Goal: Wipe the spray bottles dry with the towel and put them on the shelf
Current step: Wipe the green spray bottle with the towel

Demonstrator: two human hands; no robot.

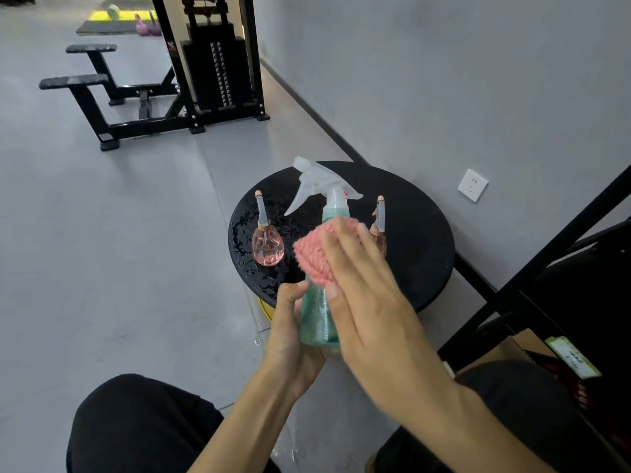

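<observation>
Translucent green plastic spray bottle (pixel 319 322) was gripped low by left hand (pixel 293 339), fluffy pink towel (pixel 312 256) pressed on its shoulder under right hand (pixel 370 302), fingers (pixel 345 242) straight.

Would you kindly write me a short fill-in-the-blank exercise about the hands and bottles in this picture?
1. The right hand presses a ____ towel against the green spray bottle.
2. The left hand grips that bottle in front of the round ____ stool.
3. ____ small pink bottles stand on the stool, one partly hidden behind the right hand.

Missing words: pink; black; two.
</observation>
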